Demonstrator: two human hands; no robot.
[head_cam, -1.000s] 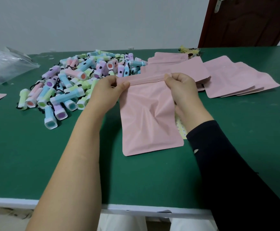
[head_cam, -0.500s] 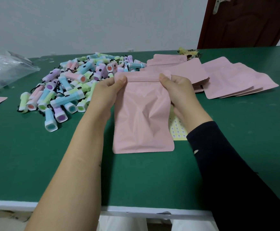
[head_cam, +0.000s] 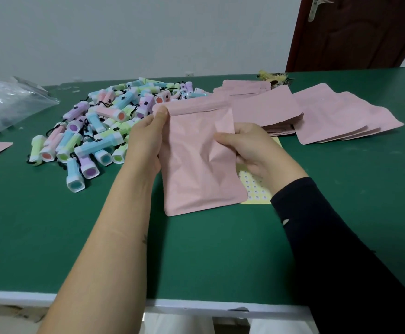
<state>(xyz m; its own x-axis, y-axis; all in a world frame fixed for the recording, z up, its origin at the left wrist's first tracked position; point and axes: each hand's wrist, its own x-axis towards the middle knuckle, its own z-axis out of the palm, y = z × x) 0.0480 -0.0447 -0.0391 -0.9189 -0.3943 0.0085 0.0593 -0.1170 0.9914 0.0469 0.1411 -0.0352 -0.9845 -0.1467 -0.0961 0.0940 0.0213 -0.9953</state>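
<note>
I hold a pink zip pouch (head_cam: 196, 169) upright-tilted above the green table (head_cam: 52, 225). My left hand (head_cam: 146, 138) pinches its top left corner at the zip strip. My right hand (head_cam: 247, 148) grips its right edge lower down, thumb on the front, and the pouch's top right corner is folded over. The pouch's bottom edge touches the table. Its body is creased in the middle.
A heap of pastel mini flashlights (head_cam: 105, 126) lies left of the pouch. Stacks of flat pink pouches (head_cam: 322, 116) spread behind and to the right. A yellow sticker sheet (head_cam: 254, 189) lies under my right wrist. A clear plastic bag (head_cam: 6, 102) sits far left.
My right hand slid from the pouch's top right corner down to its right edge. The pouch shifted slightly left and stands more upright, its top right corner now folded.
</note>
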